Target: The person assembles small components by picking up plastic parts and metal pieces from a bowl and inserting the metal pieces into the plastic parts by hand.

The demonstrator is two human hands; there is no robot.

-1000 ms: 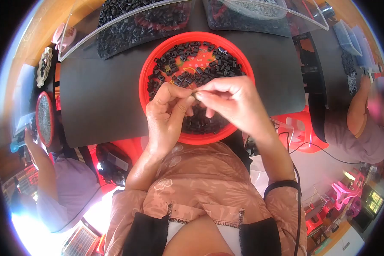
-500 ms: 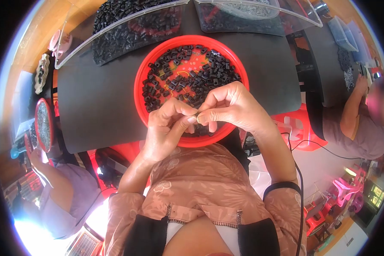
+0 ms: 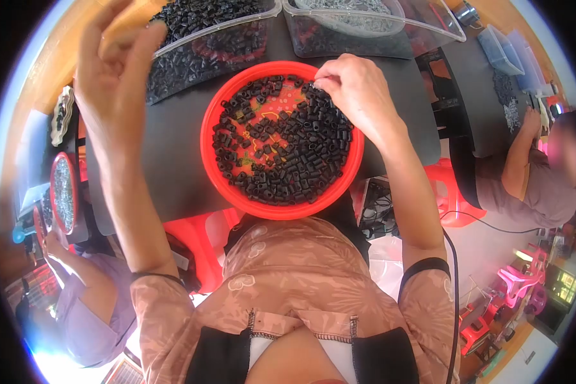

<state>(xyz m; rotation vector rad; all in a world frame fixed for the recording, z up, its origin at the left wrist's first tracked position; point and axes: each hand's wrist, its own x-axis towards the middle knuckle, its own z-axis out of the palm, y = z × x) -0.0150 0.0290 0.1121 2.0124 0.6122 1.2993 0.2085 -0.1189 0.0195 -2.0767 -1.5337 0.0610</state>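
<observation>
A round red tray (image 3: 209, 153) holds many small black parts (image 3: 301, 150), spread over its patterned bottom. My right hand (image 3: 358, 89) is over the tray's upper right rim, thumb and index finger pinched together; what sits between the fingertips is too small to make out. My left hand (image 3: 115, 70) is raised at the upper left, beside a clear bin (image 3: 201, 48) full of black parts. Its fingers are apart and slightly blurred, with nothing visible in them.
Behind the tray, a second clear bin (image 3: 365, 43) carries a bowl of small clear pieces (image 3: 349, 11). People sit on the left (image 3: 93, 301) and on the right (image 3: 534, 179) at their own work. A dark cable (image 3: 456, 288) runs by my right arm.
My hands were together over the tray and have come apart. The left hand moved up and left, opening; the right moved up to the tray's far edge. More of the tray's parts show.
</observation>
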